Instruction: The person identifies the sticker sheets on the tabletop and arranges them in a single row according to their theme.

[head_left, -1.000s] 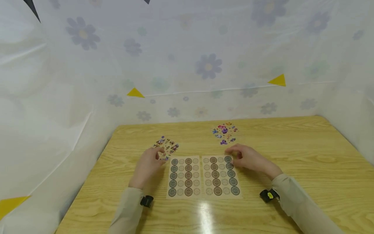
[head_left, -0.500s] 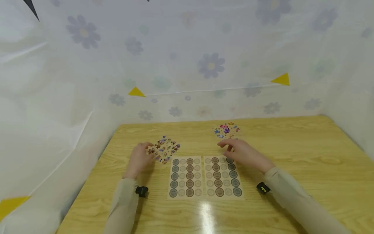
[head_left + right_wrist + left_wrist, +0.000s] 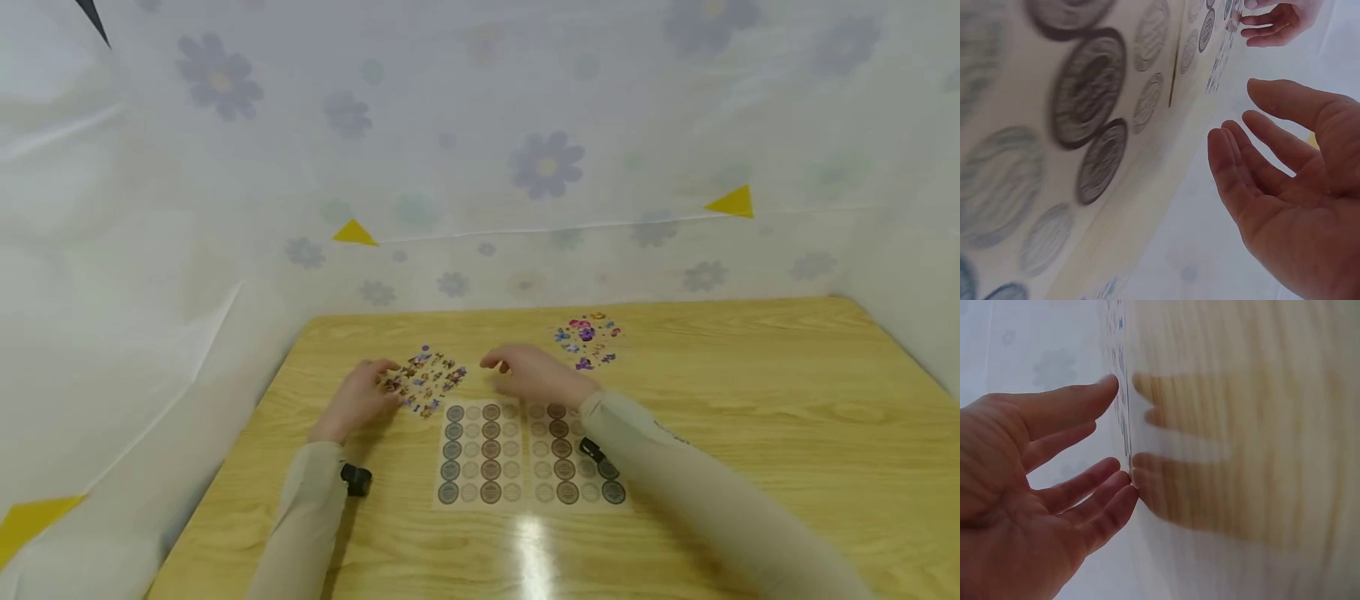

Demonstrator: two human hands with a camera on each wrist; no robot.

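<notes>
"Left hand [image 3: 354,402], what does it hold?"

"Nothing that I can see; its thumb and fingers stand apart, softly curved, beside the left patch of small coloured shapes [image 3: 420,381], which lies flat on the table [image 3: 397,533]; perhaps the fingertips are there to steady its edge, but if they touch it, I cannot tell."

"And the right hand [image 3: 536,372]?"

"It also grips nothing; the fingers are loosely bent, the thumb is apart; it is between this patch and the farther patch [image 3: 587,336]."

"Why these printed sheets?"

"Left circle sheet [image 3: 481,454] and right circle sheet [image 3: 555,460] lie side by side, near the person; I suppose so every circle is easily seen."
</notes>
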